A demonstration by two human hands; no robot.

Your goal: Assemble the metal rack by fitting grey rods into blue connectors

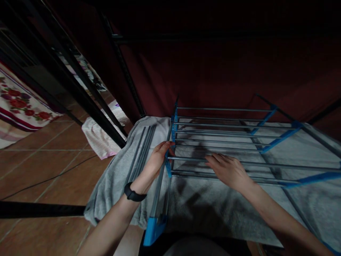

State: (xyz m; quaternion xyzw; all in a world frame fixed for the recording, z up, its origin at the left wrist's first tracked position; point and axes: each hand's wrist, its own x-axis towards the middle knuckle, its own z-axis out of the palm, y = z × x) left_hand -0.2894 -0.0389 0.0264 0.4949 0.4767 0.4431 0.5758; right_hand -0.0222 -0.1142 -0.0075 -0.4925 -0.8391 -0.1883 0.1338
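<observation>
A rack of grey metal rods joined by blue plastic brackets (pixel 282 138) stands on a grey towel (pixel 112 192). My left hand (pixel 159 156) is closed around the rack's left side, where a blue bracket (pixel 168 166) meets a side tube; some of its fingers are behind the frame. Over the front rod (pixel 287 166) my right hand (pixel 226 169) is bent, with its fingertips gripping the rod's middle. Several loose metal rods (pixel 141 153) lie side by side on the towel, left of my left hand. A blue end cap (pixel 153 229) sits at the near end of the side tube.
Dark red panels (pixel 226 74) rise behind the rack. Black metal posts (pixel 77 85) slant along the left. A tiled floor (pixel 48 170) lies beyond, with a striped cloth (pixel 101 138) and a cable (pixel 50 177) on it. A flowered fabric (pixel 23 103) hangs at the far left.
</observation>
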